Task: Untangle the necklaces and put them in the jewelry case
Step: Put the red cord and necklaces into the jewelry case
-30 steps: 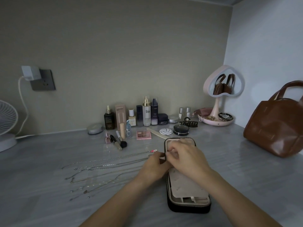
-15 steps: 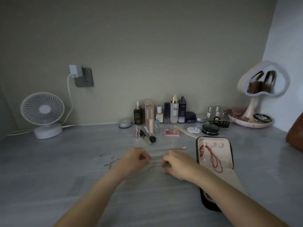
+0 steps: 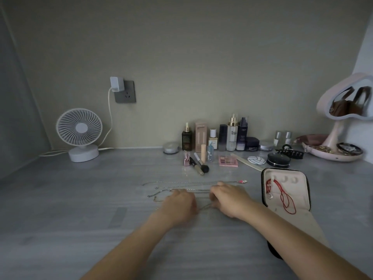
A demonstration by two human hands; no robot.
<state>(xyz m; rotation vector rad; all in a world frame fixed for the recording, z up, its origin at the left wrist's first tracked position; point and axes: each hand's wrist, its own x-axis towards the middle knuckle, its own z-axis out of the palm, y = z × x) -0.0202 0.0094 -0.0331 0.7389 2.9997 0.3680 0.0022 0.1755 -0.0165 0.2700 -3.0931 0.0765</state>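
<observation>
Several thin silver necklaces [image 3: 181, 182] lie stretched side by side on the grey table [image 3: 80, 199], one ending in a pink charm [image 3: 242, 181]. My left hand [image 3: 178, 205] and my right hand [image 3: 230, 199] rest on the chains, fingers curled, each pinching a fine chain [image 3: 203, 208] that runs between them. To the right stands the open black jewelry case [image 3: 286, 190] with a cream lining. A red cord necklace [image 3: 282, 196] hangs from a hook inside its lid.
Cosmetic bottles [image 3: 232, 134], brushes [image 3: 198, 163], a pink palette [image 3: 228, 160], a black compact [image 3: 278, 159] and a hair claw [image 3: 290, 153] line the back. A white fan [image 3: 79, 134] stands at the back left, a heart-shaped mirror [image 3: 347, 106] with tray at the right.
Both hands left the jewelry case and moved left onto the chains. The head turned left, so the fan came into view and the brown bag left it.
</observation>
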